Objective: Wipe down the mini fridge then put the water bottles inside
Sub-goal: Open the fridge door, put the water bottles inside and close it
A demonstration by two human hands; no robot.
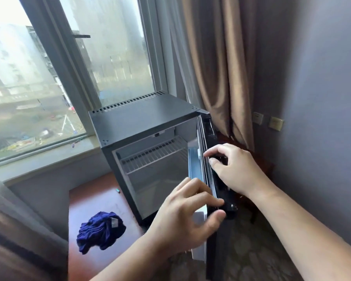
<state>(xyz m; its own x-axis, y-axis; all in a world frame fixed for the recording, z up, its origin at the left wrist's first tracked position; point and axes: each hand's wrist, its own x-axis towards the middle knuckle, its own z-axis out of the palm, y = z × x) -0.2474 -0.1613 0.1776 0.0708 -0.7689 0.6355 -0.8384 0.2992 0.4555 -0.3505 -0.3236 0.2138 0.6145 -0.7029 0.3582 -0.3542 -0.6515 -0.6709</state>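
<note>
The mini fridge (142,116) is seen standing open on a reddish wooden surface (93,201), its door (213,179) swung out edge-on toward the camera, and that door edge is gripped by both hands. The left hand (182,218) is curled around the lower part of the edge, fingers draped over the top and thumb pressed beneath, so the door is pinched from the inner side. The right hand (233,169) is clamped higher up on the outer black face, fingers hooked over the edge, thumb laid along it. The cavity of the fridge is lying just left of both hands, with a wire shelf (154,157) set across its upper part and pale walls below. A crumpled blue cloth (99,230) is left on the wooden surface, well apart from the hands, down to the left of the fridge. A window (69,67) with a pale sill (49,157) is set behind the fridge, hazy buildings showing through. Brown curtains (215,67) are hung to the right, beside a grey wall (322,98) with two small wall plates (267,120). Patterned carpet (241,256) is glimpsed below the door.
</note>
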